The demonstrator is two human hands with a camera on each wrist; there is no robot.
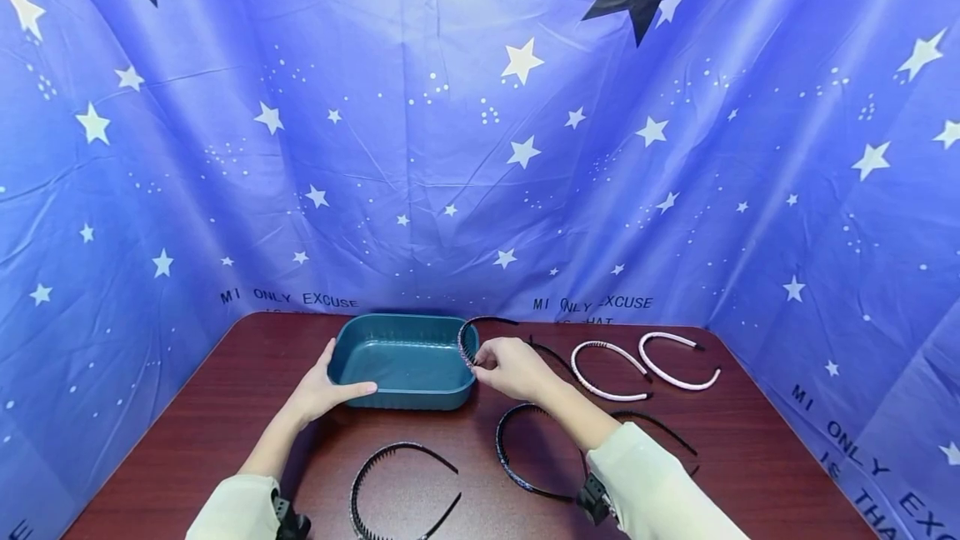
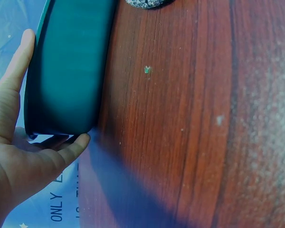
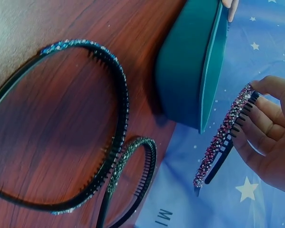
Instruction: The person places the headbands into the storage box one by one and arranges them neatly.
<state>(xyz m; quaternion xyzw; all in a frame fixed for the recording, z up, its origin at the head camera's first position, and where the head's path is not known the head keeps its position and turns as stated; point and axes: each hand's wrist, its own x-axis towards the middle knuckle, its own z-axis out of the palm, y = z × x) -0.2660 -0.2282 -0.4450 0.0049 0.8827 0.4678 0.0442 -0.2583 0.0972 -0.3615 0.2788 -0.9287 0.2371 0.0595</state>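
A dark green plastic basin (image 1: 420,399) stands at the back of the table, left of centre. My left hand (image 1: 318,394) holds its left end, with the thumb along the front rim and the fingers round the side. Pinched between the thumb and fingers of my right hand (image 1: 517,369) is a toothed headband (image 3: 223,130) covered in pink and silver glitter stones. It is raised beside the basin's right end, and in the head view its left edge overlaps the rim. Inside the basin, the visible floor (image 1: 408,361) shows no objects.
Two white headbands (image 1: 678,382) lie at the back right. A blue-glitter toothed headband (image 1: 504,458) lies below my right forearm, and a dark toothed one (image 1: 357,486) near the front. More dark headbands (image 1: 660,423) are partly hidden by the right arm. Starry blue cloth (image 1: 420,190) surrounds the table.
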